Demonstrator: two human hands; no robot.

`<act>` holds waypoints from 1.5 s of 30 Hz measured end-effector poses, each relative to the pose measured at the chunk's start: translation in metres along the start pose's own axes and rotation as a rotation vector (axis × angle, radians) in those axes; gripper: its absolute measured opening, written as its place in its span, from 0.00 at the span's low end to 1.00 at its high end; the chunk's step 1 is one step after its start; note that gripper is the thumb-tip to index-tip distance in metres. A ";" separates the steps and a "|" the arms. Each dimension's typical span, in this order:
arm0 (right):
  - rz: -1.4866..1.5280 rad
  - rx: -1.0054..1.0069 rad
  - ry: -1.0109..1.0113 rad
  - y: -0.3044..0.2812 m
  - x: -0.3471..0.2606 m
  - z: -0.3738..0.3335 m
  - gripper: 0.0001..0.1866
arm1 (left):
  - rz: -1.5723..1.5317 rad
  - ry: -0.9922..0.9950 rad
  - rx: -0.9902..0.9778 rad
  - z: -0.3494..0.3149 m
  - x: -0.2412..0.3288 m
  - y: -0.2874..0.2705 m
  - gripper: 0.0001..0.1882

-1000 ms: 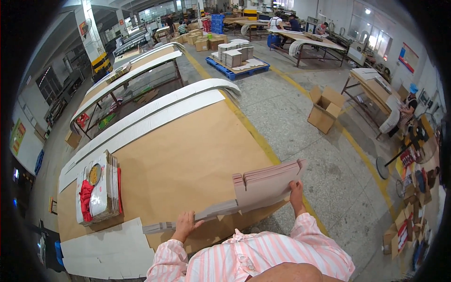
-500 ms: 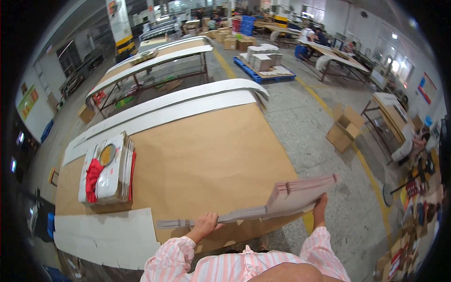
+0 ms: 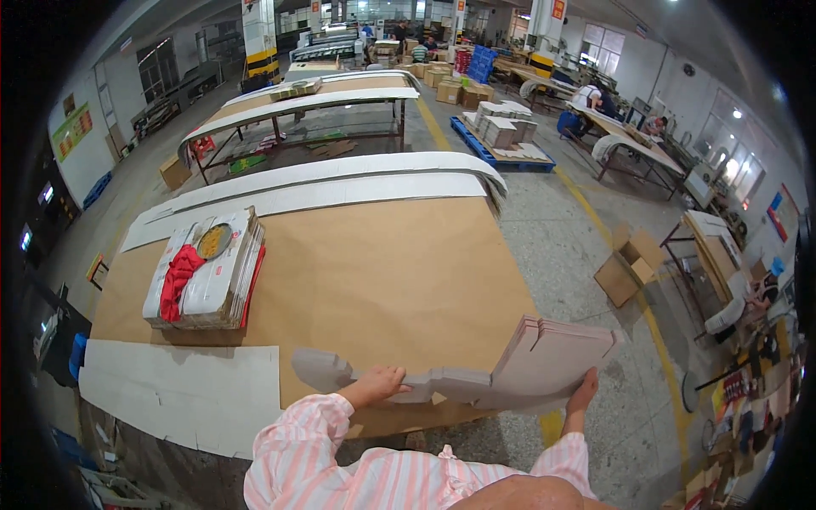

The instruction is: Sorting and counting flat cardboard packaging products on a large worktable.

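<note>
A table [image 3: 365, 280] covered in brown paper stretches out ahead of both hands, with white strips [image 3: 314, 197] along its far side. To the left of the left hand, a white sheet [image 3: 178, 387] covers the table's near corner. The grey cardboard bundle [image 3: 548, 365], several layers thick, spans from just left of the left hand across to the right hand, its tall, slotted end rising beside the latter. Ahead and left of the left hand lies a stack of printed white cartons [image 3: 204, 268]; beyond the right hand, an open brown box [image 3: 629, 265] rests on the floor. The left hand [image 3: 378, 385] is curled over the bundle's narrow middle; the right hand [image 3: 584, 391] clasps its lower right edge, some fingers hidden.
</note>
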State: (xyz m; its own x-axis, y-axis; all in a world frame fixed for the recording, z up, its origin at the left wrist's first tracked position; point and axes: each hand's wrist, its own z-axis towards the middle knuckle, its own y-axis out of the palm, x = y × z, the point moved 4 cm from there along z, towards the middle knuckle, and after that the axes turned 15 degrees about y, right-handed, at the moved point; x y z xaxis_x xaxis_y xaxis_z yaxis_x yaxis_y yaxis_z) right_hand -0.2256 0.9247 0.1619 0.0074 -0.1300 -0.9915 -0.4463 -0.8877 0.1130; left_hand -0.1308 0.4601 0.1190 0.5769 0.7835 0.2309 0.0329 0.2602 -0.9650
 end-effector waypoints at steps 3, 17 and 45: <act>-0.084 0.285 0.043 -0.074 0.028 -0.021 0.24 | -0.154 0.032 -0.344 0.000 0.034 -0.027 0.27; -0.209 0.085 0.517 -0.214 0.086 -0.249 0.31 | -0.290 0.186 -0.612 -0.171 0.177 -0.012 0.27; -0.750 -0.540 0.494 0.301 0.133 -0.470 0.34 | -0.366 -0.635 -0.299 -0.624 0.021 -0.124 0.21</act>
State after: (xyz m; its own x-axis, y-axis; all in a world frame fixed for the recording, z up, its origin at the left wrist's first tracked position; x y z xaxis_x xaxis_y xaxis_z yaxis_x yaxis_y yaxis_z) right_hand 0.0614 0.4324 0.0944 0.5357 0.4775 -0.6964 0.2820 -0.8786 -0.3855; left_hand 0.3868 0.0918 0.1659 -0.0867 0.8730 0.4800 0.4008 0.4716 -0.7854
